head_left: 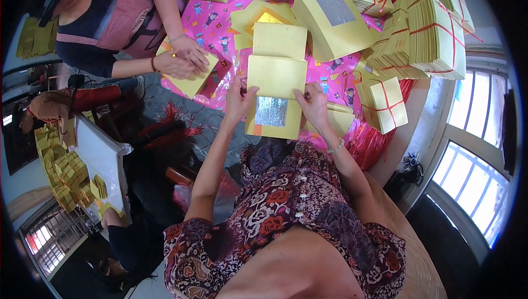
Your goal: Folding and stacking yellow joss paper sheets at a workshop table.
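At the pink table's near edge, my left hand (240, 100) and my right hand (313, 106) pinch the lower left and right corners of a plain yellow paper sheet (276, 76). Each thumb lies on top of the sheet. Just below it, toward my lap, shows yellow paper with a silver foil square (270, 111); how the two join is hidden. Another yellow sheet (280, 39) lies right behind the held one, and beyond it is a loose pile with a gold-orange patch (273, 16). Beside my right hand lies a small yellow paper stack (341, 118).
Red-tied yellow paper bundles (438, 40) crowd the right side, with a smaller tied bundle (383, 105) nearer me. A large stack with a grey square (334, 21) stands behind. At left, a co-worker's hands (184, 60) press on yellow paper. A white table (99, 148) holds more bundles.
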### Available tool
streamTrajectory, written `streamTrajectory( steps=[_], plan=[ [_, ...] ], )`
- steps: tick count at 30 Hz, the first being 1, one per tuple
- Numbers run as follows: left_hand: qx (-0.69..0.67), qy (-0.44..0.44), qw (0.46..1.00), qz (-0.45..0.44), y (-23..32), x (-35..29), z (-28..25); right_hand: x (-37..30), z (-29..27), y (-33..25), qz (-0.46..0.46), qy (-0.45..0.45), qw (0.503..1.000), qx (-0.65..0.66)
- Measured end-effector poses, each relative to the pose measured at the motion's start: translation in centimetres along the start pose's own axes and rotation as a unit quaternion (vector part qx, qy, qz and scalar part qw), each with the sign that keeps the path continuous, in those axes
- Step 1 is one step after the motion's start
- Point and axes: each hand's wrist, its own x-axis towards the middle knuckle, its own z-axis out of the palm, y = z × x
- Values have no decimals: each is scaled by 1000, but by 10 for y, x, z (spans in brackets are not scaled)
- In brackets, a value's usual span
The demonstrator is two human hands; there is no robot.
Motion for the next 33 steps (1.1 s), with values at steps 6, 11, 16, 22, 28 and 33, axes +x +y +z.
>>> streamTrajectory(
  steps=[6, 11, 16, 22, 28, 33],
  plan=[
    [-17, 19, 1000, -2, -2, -7, 9, -2, -4, 0, 0, -10, 1000, -25],
    [-15, 33, 999, -6, 6, -9, 12, -3, -6, 1, 16, -18, 999, -40],
    [-25, 29, 999, -7, 0, -7, 15, -3, -6, 2, 34, -13, 999, -37],
    [-42, 44, 998, 5, 5, -9, 20, -3, -6, 5, 39, -16, 997, -62],
    [39, 6, 999, -4, 10, -7, 19, 1, -5, 2, 96, -34, 991, -83],
    [123, 21, 992, -5, 11, -2, 23, 4, -5, 4, 107, -39, 988, -105]
  ],
)
